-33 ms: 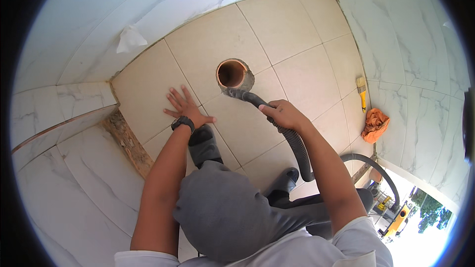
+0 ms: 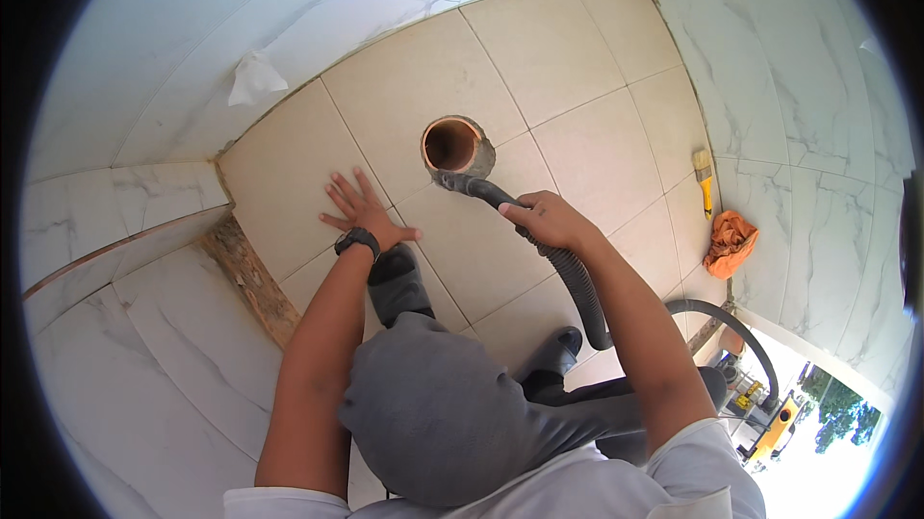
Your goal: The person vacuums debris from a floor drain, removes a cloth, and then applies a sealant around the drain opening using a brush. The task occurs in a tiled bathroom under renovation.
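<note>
My right hand is closed around a black vacuum hose, just behind its nozzle end. The tip of the nozzle rests at the near rim of a round drain pipe opening in the tiled floor. Rough grey cement surrounds the pipe's orange-brown edge. My left hand lies flat on the tiles to the left of the hole, fingers spread, with a black watch on the wrist. From my right hand the ribbed hose curves down and passes behind my right forearm.
An orange cloth and a yellow-handled paintbrush lie by the right wall. White marbled tile walls stand around. The hose continues toward a yellow machine at the bright doorway. Rough brown masonry edges the left side. My sandalled feet are near.
</note>
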Tool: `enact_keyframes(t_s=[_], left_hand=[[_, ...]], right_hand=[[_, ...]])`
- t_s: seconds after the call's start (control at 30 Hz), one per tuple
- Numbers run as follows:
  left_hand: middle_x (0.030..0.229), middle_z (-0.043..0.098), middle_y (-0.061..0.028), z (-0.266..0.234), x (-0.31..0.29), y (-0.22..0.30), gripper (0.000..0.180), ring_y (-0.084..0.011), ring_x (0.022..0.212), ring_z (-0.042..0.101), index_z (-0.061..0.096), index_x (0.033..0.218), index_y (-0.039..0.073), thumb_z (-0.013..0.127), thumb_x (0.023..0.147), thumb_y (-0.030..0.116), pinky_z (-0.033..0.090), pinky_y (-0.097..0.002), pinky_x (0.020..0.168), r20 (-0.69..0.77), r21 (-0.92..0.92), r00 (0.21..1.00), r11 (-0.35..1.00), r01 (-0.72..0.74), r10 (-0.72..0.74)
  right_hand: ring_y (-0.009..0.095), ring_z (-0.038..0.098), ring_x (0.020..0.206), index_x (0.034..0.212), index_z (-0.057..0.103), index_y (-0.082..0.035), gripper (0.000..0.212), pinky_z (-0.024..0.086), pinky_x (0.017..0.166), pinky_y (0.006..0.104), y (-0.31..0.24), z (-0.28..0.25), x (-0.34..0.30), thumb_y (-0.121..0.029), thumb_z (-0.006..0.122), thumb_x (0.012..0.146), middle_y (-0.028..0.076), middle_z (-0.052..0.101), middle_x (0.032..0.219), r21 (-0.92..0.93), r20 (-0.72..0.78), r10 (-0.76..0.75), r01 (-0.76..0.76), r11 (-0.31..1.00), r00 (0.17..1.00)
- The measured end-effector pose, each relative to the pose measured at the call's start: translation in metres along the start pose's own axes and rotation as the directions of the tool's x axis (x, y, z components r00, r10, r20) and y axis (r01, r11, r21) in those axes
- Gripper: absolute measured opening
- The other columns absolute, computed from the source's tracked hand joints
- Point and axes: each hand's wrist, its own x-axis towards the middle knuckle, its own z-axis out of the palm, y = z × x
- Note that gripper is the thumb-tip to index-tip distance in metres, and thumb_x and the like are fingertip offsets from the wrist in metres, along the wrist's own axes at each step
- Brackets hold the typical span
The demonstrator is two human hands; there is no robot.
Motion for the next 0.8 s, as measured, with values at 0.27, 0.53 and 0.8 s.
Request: enact_keyframes(t_s=[0.27, 0.53, 0.8], left_hand=[[0.155, -0.032, -0.0343, -0.007, 0.004, 0.006, 0.172, -0.0506, 0.144, -0.031, -0.027, 0.154, 0.006, 0.093, 0.045, 0.064, -0.008, -0.0798, 0.105, 0.025, 0.003, 1.000, 1.000, 0.011, -0.011], [0.152, -0.038, -0.0348, -0.003, 0.007, 0.004, 0.175, -0.0501, 0.143, -0.034, -0.032, 0.151, 0.005, 0.091, 0.045, 0.069, -0.009, -0.0789, 0.105, 0.042, 0.025, 0.999, 1.000, 0.013, -0.014], [0.151, -0.037, -0.0365, -0.002, 0.008, 0.005, 0.175, -0.0516, 0.143, -0.033, -0.032, 0.151, 0.005, 0.092, 0.045, 0.068, -0.008, -0.0799, 0.104, 0.030, 0.044, 0.999, 0.999, 0.022, -0.023]], right_hand=[[0.034, 0.065, 0.073, 0.098, 0.074, -0.008, 0.047, 0.051, 0.066, 0.0451, -0.028, -0.055, 0.030, -0.054, 0.065, 0.089, 0.015, 0.066, 0.071, -0.678, 0.061, -0.338, 0.288, 0.676, 0.939], [0.033, 0.068, 0.089, 0.111, 0.073, -0.011, 0.045, 0.053, 0.077, 0.0453, -0.013, -0.061, 0.042, -0.050, 0.062, 0.092, 0.015, 0.071, 0.090, -0.603, 0.101, -0.176, 0.201, 0.772, 0.979], [0.030, 0.066, 0.077, 0.101, 0.073, -0.004, 0.036, 0.052, 0.070, 0.0417, -0.027, -0.071, 0.044, -0.038, 0.065, 0.093, 0.013, 0.069, 0.080, -0.545, 0.133, -0.238, 0.272, 0.793, 0.962]])
